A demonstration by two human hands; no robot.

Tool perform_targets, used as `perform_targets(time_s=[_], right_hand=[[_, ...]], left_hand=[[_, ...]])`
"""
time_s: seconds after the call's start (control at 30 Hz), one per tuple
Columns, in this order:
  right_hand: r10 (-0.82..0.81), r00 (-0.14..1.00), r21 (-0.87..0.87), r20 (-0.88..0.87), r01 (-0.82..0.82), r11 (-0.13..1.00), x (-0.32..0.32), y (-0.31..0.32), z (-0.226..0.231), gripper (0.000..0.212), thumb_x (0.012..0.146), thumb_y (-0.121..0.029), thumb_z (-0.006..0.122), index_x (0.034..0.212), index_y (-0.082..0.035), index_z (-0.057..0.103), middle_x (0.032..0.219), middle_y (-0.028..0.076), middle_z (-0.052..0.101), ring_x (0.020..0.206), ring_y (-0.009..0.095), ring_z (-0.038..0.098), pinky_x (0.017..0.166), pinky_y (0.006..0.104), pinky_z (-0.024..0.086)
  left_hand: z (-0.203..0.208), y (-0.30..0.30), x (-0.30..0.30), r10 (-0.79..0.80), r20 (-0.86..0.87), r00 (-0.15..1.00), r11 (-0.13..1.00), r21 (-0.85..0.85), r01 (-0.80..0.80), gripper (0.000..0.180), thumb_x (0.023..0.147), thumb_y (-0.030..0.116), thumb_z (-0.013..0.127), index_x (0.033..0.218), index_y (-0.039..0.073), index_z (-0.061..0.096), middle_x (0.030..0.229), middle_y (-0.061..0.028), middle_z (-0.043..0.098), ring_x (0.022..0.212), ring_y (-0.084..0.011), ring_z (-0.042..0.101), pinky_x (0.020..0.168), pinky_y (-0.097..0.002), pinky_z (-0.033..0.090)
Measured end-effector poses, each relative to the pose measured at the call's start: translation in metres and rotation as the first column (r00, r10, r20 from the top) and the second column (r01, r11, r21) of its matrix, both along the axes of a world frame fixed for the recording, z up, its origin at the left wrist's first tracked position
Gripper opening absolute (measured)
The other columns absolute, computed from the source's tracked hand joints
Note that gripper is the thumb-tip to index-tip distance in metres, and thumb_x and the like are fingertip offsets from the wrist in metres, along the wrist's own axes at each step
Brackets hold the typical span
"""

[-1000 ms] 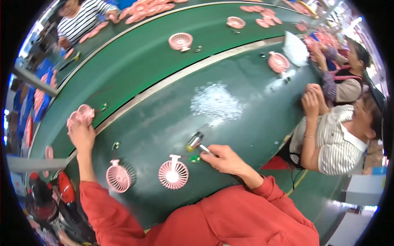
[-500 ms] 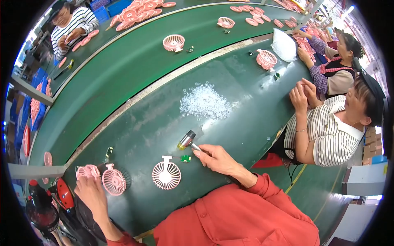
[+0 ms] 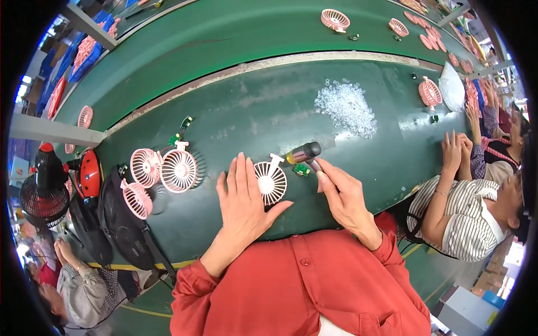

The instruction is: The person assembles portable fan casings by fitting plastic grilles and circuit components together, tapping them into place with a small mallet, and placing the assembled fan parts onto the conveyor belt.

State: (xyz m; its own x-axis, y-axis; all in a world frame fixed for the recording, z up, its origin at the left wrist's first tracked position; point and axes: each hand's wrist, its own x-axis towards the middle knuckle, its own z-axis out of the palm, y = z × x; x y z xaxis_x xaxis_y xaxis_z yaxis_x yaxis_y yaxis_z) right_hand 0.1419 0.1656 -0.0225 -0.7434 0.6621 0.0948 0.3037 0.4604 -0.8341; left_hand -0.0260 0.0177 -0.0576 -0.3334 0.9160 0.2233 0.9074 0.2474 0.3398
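Just right of the left hand (image 3: 244, 196), on the counter (image 3: 235, 129) and partly under the fingers: a pink fan cover (image 3: 267, 183). Far left, pink pieces in a blue bin (image 3: 97, 59); far right, a white bag (image 3: 451, 88), contents hidden. Keeping left palm down, fingers straight, thumb spread, gripping nothing; clamping right hand (image 3: 346, 199) around a hammer (image 3: 305, 151), head beside the cover's stem.

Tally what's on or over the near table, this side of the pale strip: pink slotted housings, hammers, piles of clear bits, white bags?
Pink slotted housings: 5
Hammer: 1
Pile of clear bits: 1
White bag: 1
Total: 8
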Motion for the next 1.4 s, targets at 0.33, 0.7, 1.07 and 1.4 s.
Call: perform_targets(time_s=[0.33,0.7,1.07,1.4], right_hand=[[0.015,0.997,0.264,0.079,-0.035,0.964,-0.007,0.000,-0.019,0.024,0.095,-0.008,0.059,0.118,0.000,0.060,0.082,0.018,0.064,0.063,0.031,0.062,0.058,0.0381,0.050],[-0.511,0.837,0.011,0.197,0.519,0.854,0.024,0.073,-0.025,0.020,0.091,-0.017,0.068,0.096,0.002,0.066,0.067,0.003,0.062,0.061,0.009,0.055,0.059,0.0278,0.045],[-0.410,0.908,-0.168,0.089,0.420,0.892,0.017,0.059,-0.023,0.020,0.091,-0.013,0.067,0.103,0.003,0.067,0.076,0.003,0.065,0.067,0.007,0.057,0.062,0.0249,0.047],[-0.302,0.945,-0.508,0.125,0.322,0.799,0.009,0.036,-0.006,0.016,0.093,-0.012,0.068,0.102,0.000,0.067,0.063,-0.003,0.057,0.053,0.001,0.046,0.046,0.0199,0.032]], left_hand=[[-0.004,0.004,0.000,0.018,-0.001,1.000,0.999,-0.048,-0.018,0.105,0.071,0.053,0.078,0.141,-0.010,0.032,0.138,-0.0243,0.043,0.121,-0.0391,0.046,0.098,-0.0546,0.034],[0.021,0.035,-0.066,-0.309,0.847,-0.432,0.924,0.160,-0.348,0.049,0.096,0.026,0.052,0.137,0.001,0.042,0.124,-0.0215,0.059,0.106,-0.0339,0.065,0.083,-0.0495,0.058],[-0.012,0.155,-0.158,-0.283,0.893,-0.351,0.832,0.047,-0.553,0.045,0.100,0.024,0.051,0.126,-0.012,0.045,0.124,-0.0283,0.058,0.111,-0.0372,0.061,0.101,-0.0440,0.051],[0.021,-0.023,-0.078,0.347,-0.077,0.935,0.901,0.304,-0.310,0.025,0.077,0.010,0.075,0.098,0.004,0.063,0.094,-0.0112,0.064,0.087,-0.0317,0.060,0.075,-0.0418,0.047]])
